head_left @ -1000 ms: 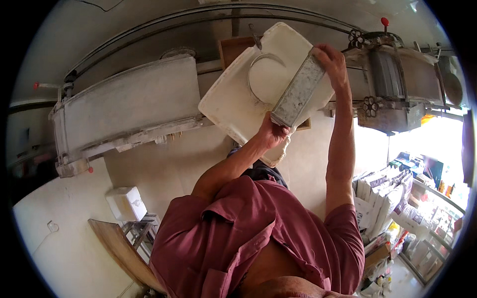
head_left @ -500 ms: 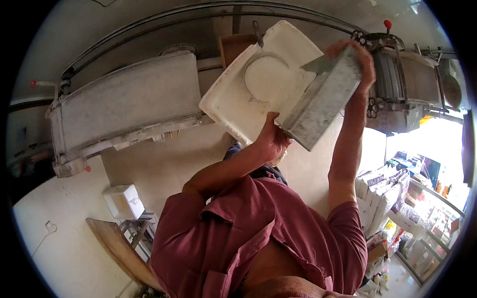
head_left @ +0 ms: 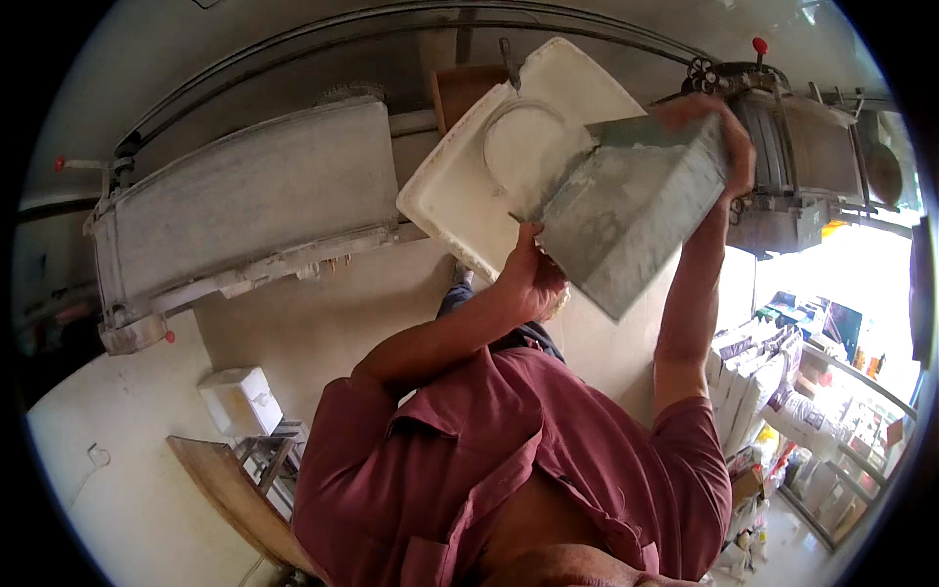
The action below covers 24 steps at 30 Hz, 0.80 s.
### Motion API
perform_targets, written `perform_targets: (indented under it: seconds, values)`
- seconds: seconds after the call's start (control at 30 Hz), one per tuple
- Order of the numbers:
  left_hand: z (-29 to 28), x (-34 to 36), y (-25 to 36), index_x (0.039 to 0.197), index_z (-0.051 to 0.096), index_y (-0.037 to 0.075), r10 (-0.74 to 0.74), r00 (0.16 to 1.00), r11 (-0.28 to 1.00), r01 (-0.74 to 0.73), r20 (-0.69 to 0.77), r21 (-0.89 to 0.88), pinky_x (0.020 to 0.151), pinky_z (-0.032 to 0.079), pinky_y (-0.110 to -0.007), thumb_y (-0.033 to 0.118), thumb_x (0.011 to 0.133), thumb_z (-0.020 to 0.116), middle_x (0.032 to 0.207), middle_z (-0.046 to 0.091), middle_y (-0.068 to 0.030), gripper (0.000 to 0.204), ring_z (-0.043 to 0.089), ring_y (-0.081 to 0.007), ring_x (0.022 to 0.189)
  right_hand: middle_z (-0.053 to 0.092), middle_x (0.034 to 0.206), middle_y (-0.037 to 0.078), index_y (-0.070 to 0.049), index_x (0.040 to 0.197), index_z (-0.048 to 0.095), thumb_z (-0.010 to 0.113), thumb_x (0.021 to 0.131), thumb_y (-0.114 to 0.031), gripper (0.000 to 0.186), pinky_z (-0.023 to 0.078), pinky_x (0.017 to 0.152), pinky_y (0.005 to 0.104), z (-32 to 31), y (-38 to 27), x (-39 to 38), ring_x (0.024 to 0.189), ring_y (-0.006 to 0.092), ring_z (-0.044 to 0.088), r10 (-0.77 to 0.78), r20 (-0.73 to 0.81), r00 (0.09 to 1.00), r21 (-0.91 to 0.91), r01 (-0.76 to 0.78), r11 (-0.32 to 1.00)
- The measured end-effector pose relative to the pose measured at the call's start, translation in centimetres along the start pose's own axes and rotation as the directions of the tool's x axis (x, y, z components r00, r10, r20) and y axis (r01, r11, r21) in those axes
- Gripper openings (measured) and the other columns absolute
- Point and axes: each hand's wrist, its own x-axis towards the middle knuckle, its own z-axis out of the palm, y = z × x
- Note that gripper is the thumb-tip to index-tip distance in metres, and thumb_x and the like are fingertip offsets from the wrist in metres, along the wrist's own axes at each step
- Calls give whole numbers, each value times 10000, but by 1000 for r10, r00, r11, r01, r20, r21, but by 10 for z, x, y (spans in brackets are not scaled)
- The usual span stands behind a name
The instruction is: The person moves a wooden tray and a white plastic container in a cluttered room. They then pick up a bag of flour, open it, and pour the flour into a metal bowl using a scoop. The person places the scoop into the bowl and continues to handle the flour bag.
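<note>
A grey metal box [head_left: 636, 220], dusted with pale powder, is tilted between my two hands over a white plastic tub [head_left: 445, 201]. My left hand [head_left: 533, 279] grips the box's near left corner, with the thumb on top of the rim. At the far right end my right hand [head_left: 734, 147] is wrapped round the box's edge; its fingers are slightly blurred. Pale powder clings inside the box, toward the tub. A round outline [head_left: 523, 147] shows in the tub, partly hidden by the box.
A long, flour-dusted machine bed [head_left: 254, 201] stretches out on the left. On the right stands a machine with rollers [head_left: 782, 147] and a red-knobbed lever [head_left: 760, 46]. White sacks [head_left: 748, 372] are stacked at the lower right. A white container [head_left: 240, 401] stands at the lower left, near a wooden board [head_left: 230, 499].
The metal box has tipped further, showing more of its inside, and has shifted slightly right and nearer. My right hand has moved right and down with it; my left hand stays on its corner.
</note>
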Motion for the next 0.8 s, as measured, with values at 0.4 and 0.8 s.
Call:
perform_targets:
  seconds: [0.4,0.8]
  values:
    - [-15,-4,-12,1352,485,99,22,983,979,-58,183,196,1005,461,-502,496,874,516,1332,560,-113,622,568,-291,1183,633,813,200,73,927,617,425,843,-352,474,462,757,412,-22,-24,-41,774,278,580,-299,104,949,128,285,950]
    - [-29,0,-67,1337,483,107,144,986,825,-167,85,539,878,513,-424,447,921,484,1288,574,-72,537,589,-246,1135,647,970,249,37,931,589,347,937,-367,471,412,967,508,-112,-30,-168,1026,385,577,-411,-71,909,-133,399,907]
